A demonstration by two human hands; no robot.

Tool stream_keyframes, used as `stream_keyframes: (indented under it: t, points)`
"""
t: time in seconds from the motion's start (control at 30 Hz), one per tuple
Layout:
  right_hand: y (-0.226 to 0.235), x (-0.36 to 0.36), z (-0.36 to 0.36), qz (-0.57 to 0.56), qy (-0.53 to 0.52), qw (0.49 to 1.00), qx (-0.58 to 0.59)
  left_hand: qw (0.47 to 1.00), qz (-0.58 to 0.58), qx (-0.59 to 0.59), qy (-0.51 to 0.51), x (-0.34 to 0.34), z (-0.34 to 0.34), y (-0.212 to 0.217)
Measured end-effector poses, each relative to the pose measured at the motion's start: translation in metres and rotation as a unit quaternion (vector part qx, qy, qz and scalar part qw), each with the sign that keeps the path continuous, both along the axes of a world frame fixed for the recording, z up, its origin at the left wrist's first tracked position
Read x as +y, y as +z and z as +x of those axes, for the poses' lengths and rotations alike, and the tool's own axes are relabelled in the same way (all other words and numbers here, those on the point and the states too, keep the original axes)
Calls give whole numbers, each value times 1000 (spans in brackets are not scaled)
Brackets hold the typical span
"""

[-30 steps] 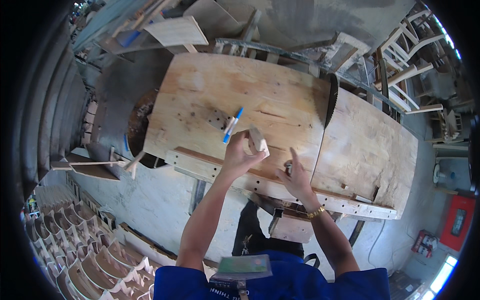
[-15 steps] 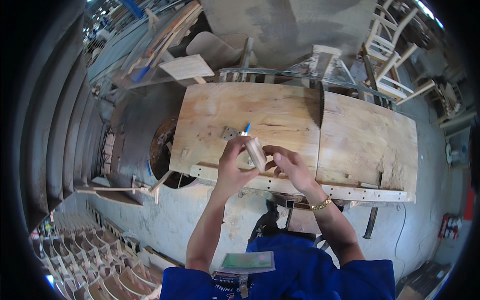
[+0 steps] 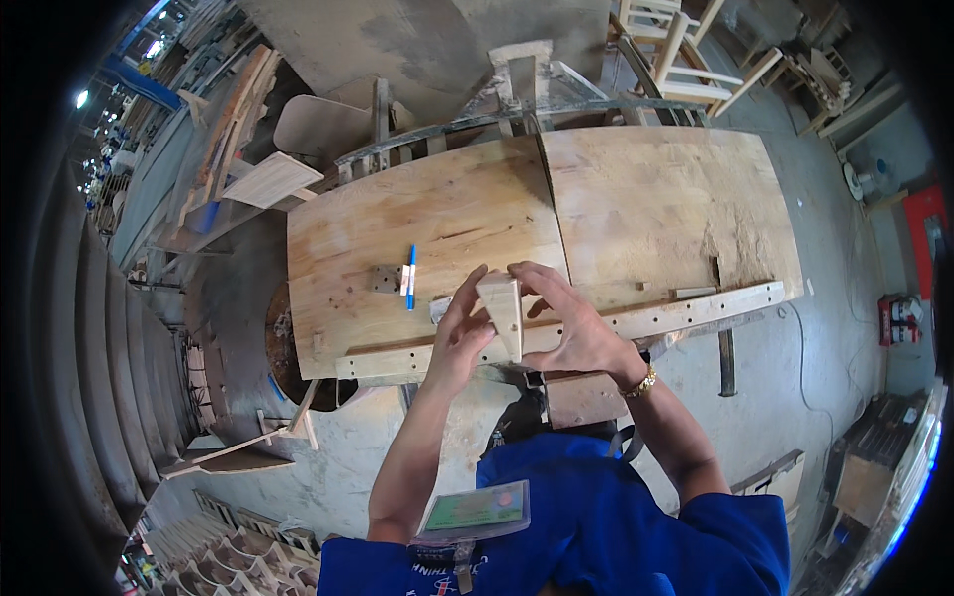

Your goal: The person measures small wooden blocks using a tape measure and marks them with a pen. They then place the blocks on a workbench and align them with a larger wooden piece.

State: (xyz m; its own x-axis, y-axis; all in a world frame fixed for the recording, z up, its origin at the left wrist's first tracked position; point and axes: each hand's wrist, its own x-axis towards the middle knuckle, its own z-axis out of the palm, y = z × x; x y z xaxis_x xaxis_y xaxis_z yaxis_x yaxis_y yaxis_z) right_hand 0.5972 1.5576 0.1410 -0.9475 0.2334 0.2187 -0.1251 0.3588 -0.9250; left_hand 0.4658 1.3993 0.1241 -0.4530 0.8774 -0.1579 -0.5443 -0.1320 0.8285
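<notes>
A small tapered wooden block (image 3: 505, 310) with a round hole in its face is held up between my two hands, above the front edge of the wooden worktable (image 3: 447, 214). My left hand (image 3: 460, 336) grips its left side, fingertips near the wide top end and thumb lower down. On the other side, my right hand (image 3: 581, 326) curls around the block, fingers by the top and thumb by the narrow lower end. Left of the hands, a blue and white marker (image 3: 410, 278) lies beside a small grey block with holes (image 3: 387, 279).
A long wooden rail with holes (image 3: 686, 310) runs along the table's front edge. A dark gap (image 3: 554, 204) splits the tabletop. Sawdust and wood scraps (image 3: 691, 292) lie on its right half. Wooden chair frames (image 3: 686, 74) stand at the far right, a tilted board (image 3: 270, 181) at the left.
The block has turned from a slanted edge-on pose to upright, its holed face showing. My right hand has closed in around it. The view has shifted, so the table appears further left.
</notes>
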Motion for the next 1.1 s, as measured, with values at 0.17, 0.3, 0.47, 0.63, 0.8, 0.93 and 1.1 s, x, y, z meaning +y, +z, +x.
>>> stream_keyframes:
  t: [0.17,0.3,0.47,0.63,0.8,0.93,1.1]
  points:
    - [-16,20,28,72,-8,997,19,999,8,-11,-35,28,16,-10]
    - [-31,33,46,-5,-13,1000,-7,997,-2,76,-27,45,29,-16]
    - [-63,55,66,-93,-40,995,-5,987,-23,148,-57,66,42,-27]
    - [-103,62,68,-108,-63,991,-40,992,-86,76,-61,76,53,-56]
    - [-122,67,62,-115,-80,983,-117,988,-150,22,-25,82,53,-99]
    - [-133,68,57,-116,-103,973,-172,980,-194,-30,-21,97,50,-114]
    - [-147,63,55,-123,-101,964,-214,959,-283,-29,-18,98,47,-132]
